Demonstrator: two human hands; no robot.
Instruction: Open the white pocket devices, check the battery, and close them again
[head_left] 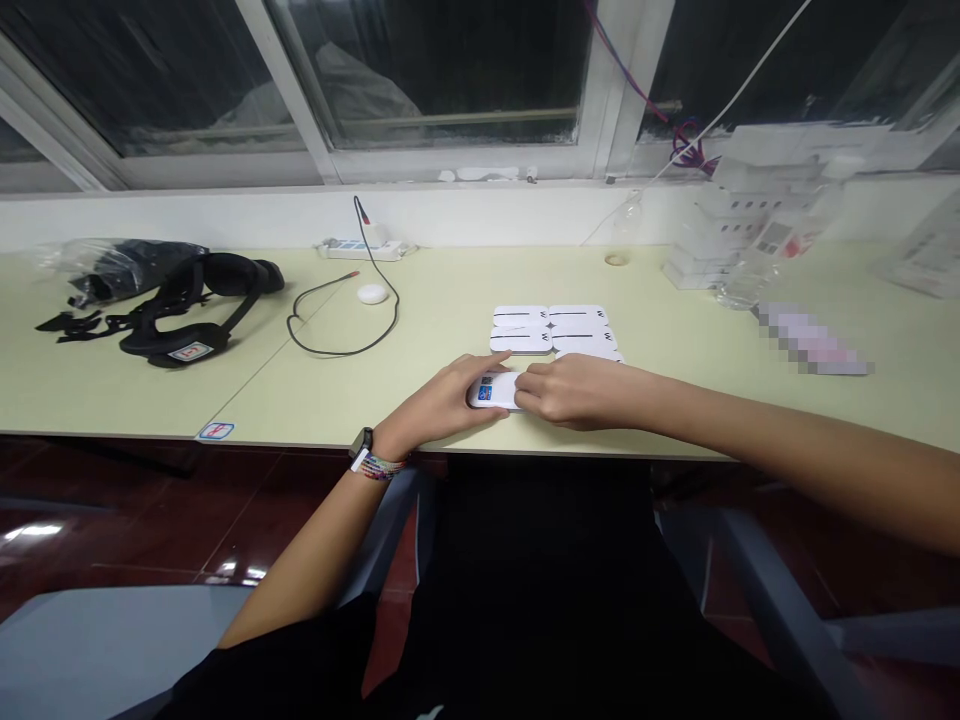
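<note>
Two hands' fingers [525, 385] around white device [495, 392]

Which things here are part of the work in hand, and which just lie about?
In hand: small white rounded device between left hand and right hand; rows of matching white devices.
Lying about: black strap harness, white power strip, stacked white boxes.

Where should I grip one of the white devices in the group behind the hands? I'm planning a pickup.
Probably by its two long edges, coming from above. Each white device lies flat on the table, and the group sits edge to edge, so the outer edges offer the freest approach. Both the left hand and the right hand rest on a separate device.
</note>
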